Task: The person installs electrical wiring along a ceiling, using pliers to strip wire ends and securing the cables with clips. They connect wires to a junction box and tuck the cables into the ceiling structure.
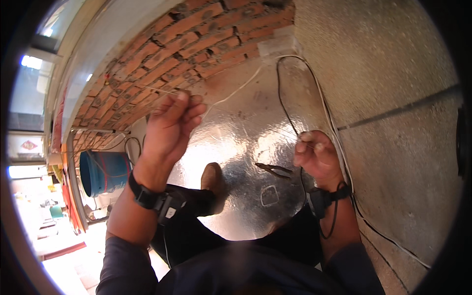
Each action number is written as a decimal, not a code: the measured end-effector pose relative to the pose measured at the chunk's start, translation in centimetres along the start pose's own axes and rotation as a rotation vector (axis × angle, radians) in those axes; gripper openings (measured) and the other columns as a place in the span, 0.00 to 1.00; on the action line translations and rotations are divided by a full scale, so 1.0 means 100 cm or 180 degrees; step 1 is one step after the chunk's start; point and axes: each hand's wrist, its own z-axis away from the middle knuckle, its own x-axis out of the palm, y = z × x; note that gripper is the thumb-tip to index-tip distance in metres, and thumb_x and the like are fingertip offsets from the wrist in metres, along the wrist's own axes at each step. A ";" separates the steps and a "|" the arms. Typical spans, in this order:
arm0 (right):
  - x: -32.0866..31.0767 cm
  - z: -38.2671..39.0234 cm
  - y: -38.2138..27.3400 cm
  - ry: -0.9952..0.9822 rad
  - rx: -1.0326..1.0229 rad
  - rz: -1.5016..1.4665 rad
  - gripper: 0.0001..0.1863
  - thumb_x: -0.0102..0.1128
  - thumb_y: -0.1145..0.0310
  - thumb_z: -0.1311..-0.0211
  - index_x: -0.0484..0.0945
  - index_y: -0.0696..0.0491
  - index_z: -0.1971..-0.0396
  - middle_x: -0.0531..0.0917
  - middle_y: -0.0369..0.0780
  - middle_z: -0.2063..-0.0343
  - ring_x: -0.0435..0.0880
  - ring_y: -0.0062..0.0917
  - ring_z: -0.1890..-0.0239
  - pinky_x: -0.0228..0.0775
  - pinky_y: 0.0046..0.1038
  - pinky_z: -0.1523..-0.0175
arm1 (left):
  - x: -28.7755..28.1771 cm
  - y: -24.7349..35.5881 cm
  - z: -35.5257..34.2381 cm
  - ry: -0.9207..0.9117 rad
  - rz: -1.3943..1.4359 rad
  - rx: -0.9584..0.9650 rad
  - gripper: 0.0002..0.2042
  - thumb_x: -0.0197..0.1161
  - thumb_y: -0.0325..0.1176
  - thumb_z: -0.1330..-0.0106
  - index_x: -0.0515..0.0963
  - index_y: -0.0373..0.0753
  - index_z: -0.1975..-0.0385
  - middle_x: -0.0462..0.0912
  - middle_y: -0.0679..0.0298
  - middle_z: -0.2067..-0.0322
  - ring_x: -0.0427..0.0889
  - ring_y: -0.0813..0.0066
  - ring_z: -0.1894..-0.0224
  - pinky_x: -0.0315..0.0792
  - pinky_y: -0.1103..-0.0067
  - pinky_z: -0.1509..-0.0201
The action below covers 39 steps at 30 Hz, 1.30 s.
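My left hand (173, 120) is raised at left of centre, its fingertips pinched on a thin pale wire (160, 90) that sticks out to the left toward the brick wall. Lower on the right, my right hand (319, 157) has its fingers curled together on a fine strand of wire (285, 132). Whether this strand runs across to my left hand is too faint to tell. A pair of pliers (274, 170) with dark handles lies on the shiny silver sheet (241, 196), just left of my right hand.
A white cable and a black cable (279, 83) run along the foot of the concrete wall (393, 64) on the right. The brick wall (182, 44) stands ahead. At left is a blue bucket (105, 172). My brown shoe (212, 179) rests on the sheet.
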 end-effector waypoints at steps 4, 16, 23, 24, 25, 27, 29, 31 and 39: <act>-0.002 -0.011 0.000 -0.0510 0.0064 -0.0267 0.21 0.58 0.70 0.35 0.71 0.64 0.44 0.82 0.49 0.55 0.84 0.38 0.56 0.78 0.35 0.52 | -0.006 0.002 0.001 0.0069 0.0050 0.0086 0.06 0.55 0.34 0.27 0.76 0.40 0.58 0.83 0.63 0.62 0.85 0.74 0.61 0.79 0.84 0.62; 0.009 -0.018 0.006 -0.0130 -0.0131 0.0100 0.21 0.55 0.71 0.32 0.70 0.62 0.42 0.82 0.48 0.55 0.85 0.35 0.55 0.79 0.34 0.48 | -0.010 0.007 -0.002 0.0223 -0.0096 0.0205 0.06 0.53 0.31 0.27 0.75 0.40 0.57 0.83 0.63 0.61 0.85 0.75 0.61 0.80 0.86 0.64; 0.006 -0.021 0.010 0.0184 0.0046 0.0441 0.17 0.53 0.76 0.32 0.73 0.63 0.45 0.83 0.48 0.58 0.86 0.35 0.58 0.81 0.32 0.51 | -0.010 0.009 -0.003 0.0244 -0.0107 0.0224 0.06 0.54 0.32 0.27 0.75 0.38 0.59 0.83 0.61 0.63 0.85 0.73 0.62 0.80 0.84 0.64; 0.005 -0.021 0.011 0.0218 0.0035 0.0379 0.16 0.53 0.75 0.32 0.73 0.63 0.46 0.83 0.48 0.59 0.86 0.35 0.58 0.81 0.32 0.51 | -0.009 0.009 -0.002 0.0242 -0.0105 0.0215 0.06 0.53 0.32 0.26 0.75 0.38 0.59 0.83 0.61 0.63 0.85 0.74 0.63 0.80 0.84 0.64; 0.004 -0.021 0.013 0.0241 0.0024 0.0313 0.16 0.53 0.75 0.32 0.74 0.63 0.46 0.84 0.48 0.60 0.86 0.35 0.59 0.81 0.32 0.51 | -0.009 0.010 -0.002 0.0249 -0.0118 0.0210 0.06 0.53 0.32 0.26 0.75 0.38 0.59 0.83 0.61 0.63 0.85 0.74 0.63 0.80 0.84 0.64; 0.002 -0.022 0.016 0.0234 0.0011 0.0126 0.16 0.55 0.74 0.32 0.74 0.62 0.47 0.84 0.47 0.61 0.86 0.34 0.60 0.81 0.32 0.53 | -0.011 0.010 -0.001 0.0262 -0.0145 0.0200 0.06 0.53 0.31 0.26 0.75 0.38 0.59 0.83 0.61 0.63 0.85 0.74 0.63 0.80 0.84 0.64; 0.002 -0.023 0.019 0.0197 -0.0015 -0.0100 0.16 0.57 0.72 0.33 0.75 0.62 0.48 0.84 0.47 0.62 0.86 0.34 0.61 0.80 0.33 0.54 | -0.008 0.011 0.000 0.0278 -0.0123 0.0166 0.06 0.52 0.31 0.26 0.75 0.38 0.59 0.83 0.62 0.63 0.85 0.74 0.63 0.80 0.84 0.64; 0.001 -0.023 0.022 0.0068 -0.0034 -0.0265 0.16 0.59 0.70 0.34 0.76 0.61 0.49 0.84 0.46 0.62 0.86 0.34 0.62 0.80 0.34 0.55 | -0.006 0.013 0.000 0.0275 -0.0110 0.0139 0.06 0.52 0.32 0.26 0.75 0.38 0.59 0.83 0.62 0.63 0.85 0.74 0.63 0.80 0.84 0.64; 0.006 -0.021 0.025 -0.0104 0.0095 -0.0209 0.13 0.60 0.68 0.34 0.79 0.58 0.53 0.84 0.44 0.63 0.85 0.34 0.63 0.80 0.35 0.57 | -0.007 0.011 0.003 0.0206 -0.0063 0.0078 0.06 0.52 0.32 0.26 0.75 0.39 0.59 0.83 0.63 0.63 0.85 0.74 0.63 0.80 0.84 0.64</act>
